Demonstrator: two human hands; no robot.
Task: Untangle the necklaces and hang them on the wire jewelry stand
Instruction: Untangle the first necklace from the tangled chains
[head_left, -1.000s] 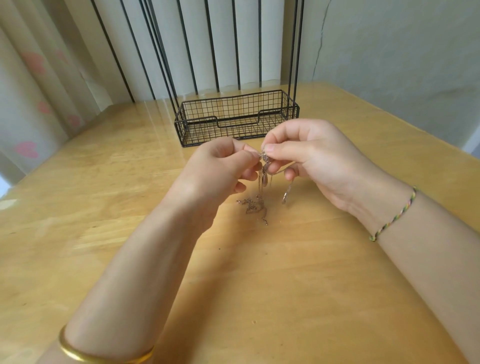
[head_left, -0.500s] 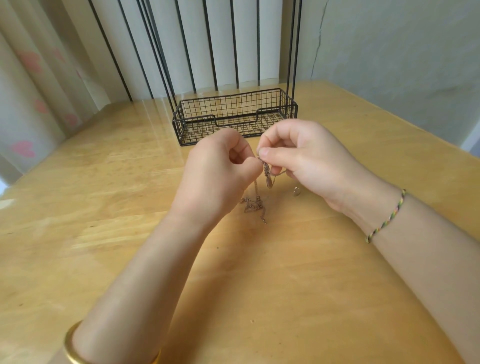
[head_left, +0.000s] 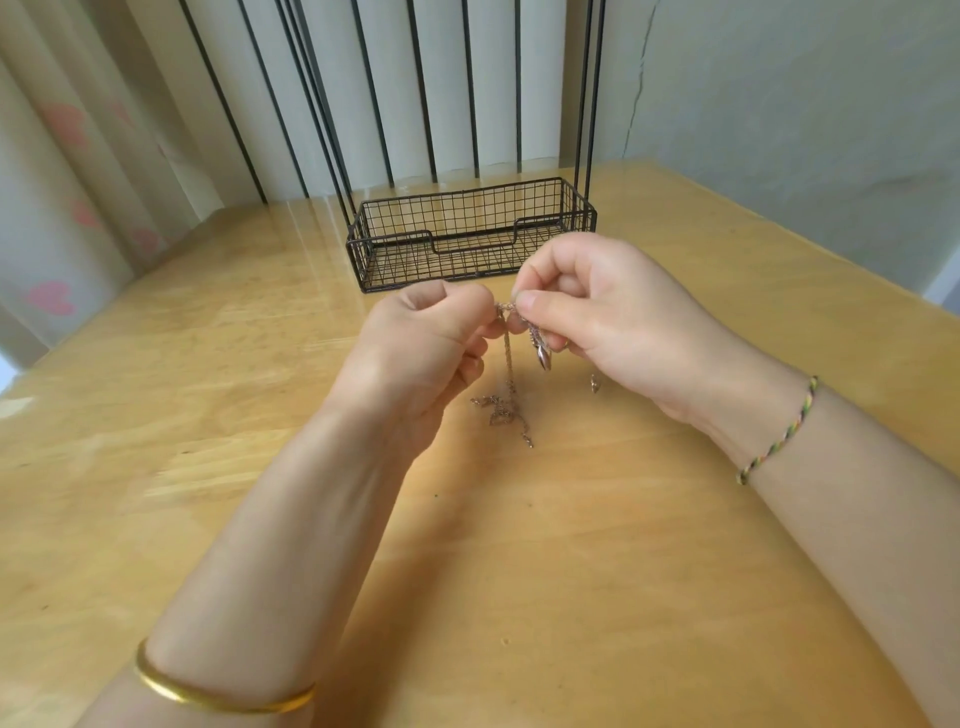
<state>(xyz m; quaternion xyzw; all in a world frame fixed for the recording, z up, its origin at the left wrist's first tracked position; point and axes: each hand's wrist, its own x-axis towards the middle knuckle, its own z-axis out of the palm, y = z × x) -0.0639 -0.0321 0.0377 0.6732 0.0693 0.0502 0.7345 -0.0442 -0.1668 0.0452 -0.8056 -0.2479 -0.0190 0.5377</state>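
Note:
A knot of thin silver necklaces (head_left: 505, 402) hangs between my two hands above the wooden table (head_left: 519, 571), with its loose ends trailing on the tabletop. My left hand (head_left: 421, 358) pinches the chains at the top from the left, fingers curled. From the right, my right hand (head_left: 608, 322) pinches the same spot between thumb and forefinger. A small pendant (head_left: 543, 358) dangles under the right fingers. The black wire jewelry stand (head_left: 470, 236) rises just behind my hands, its basket base empty and its upright rods running out of the top of the frame.
Pale curtains with pink hearts (head_left: 52, 299) hang along the table's far left edge. A grey wall (head_left: 805, 130) closes the far right side. I wear a gold bangle (head_left: 218, 696) on my left wrist and a braided cord (head_left: 779, 441) on my right wrist.
My left hand rolled its knuckles upward and closed tighter on the chains. The dangling pendant and chain ends shifted slightly; both hands stay at the same spot in front of the stand.

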